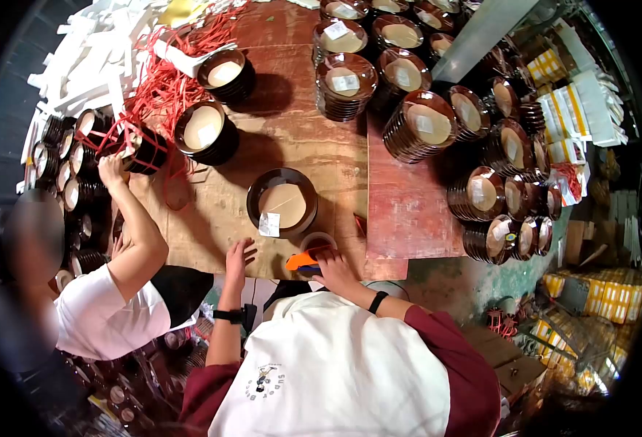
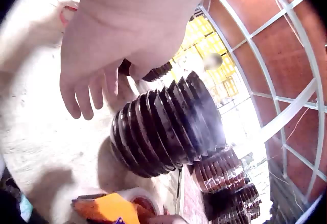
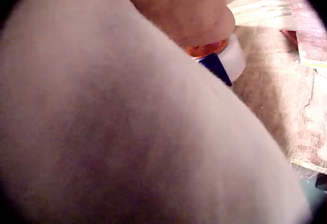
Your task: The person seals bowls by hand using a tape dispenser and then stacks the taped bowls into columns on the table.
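Note:
My right hand (image 1: 337, 271) grips a tape dispenser (image 1: 301, 261), orange with a blue part and a wide roll of tape, low at the table's front edge. In the right wrist view my forearm hides most of the dispenser (image 3: 217, 69). My left hand (image 1: 239, 256) is held with its fingers spread, holding nothing, left of the dispenser. Ahead of both hands stands a stack of dark brown ribbed bowls (image 1: 286, 177), a tan disc and a white label on top. In the left wrist view, the left fingers hang beside this stack (image 2: 163, 127).
Two more bowl stacks (image 1: 206, 130) stand back left, near a heap of red strapping (image 1: 164, 80) and white foam strips (image 1: 88, 58). Many stacks (image 1: 419, 124) crowd the right side, by a metal post (image 1: 481, 40). At left, another person's hand (image 1: 111, 169) touches a strapped stack.

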### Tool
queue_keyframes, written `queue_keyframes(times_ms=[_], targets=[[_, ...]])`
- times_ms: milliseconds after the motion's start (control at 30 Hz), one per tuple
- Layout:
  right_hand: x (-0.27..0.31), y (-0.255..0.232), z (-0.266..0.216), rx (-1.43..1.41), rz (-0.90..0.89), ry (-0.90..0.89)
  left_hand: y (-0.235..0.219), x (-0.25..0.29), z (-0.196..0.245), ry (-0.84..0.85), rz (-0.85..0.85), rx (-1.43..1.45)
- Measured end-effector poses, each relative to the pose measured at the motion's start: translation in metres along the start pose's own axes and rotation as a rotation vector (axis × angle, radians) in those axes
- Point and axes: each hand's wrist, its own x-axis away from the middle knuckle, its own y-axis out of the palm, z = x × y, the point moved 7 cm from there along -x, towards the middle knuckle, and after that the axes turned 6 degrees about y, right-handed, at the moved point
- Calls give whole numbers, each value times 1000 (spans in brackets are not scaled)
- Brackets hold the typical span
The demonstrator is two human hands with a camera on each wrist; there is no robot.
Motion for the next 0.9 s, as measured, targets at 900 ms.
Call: queue_keyframes(times_ms=[900], targets=[[34, -257, -56, -813, -258, -177, 140, 189, 250, 564, -627, -32]])
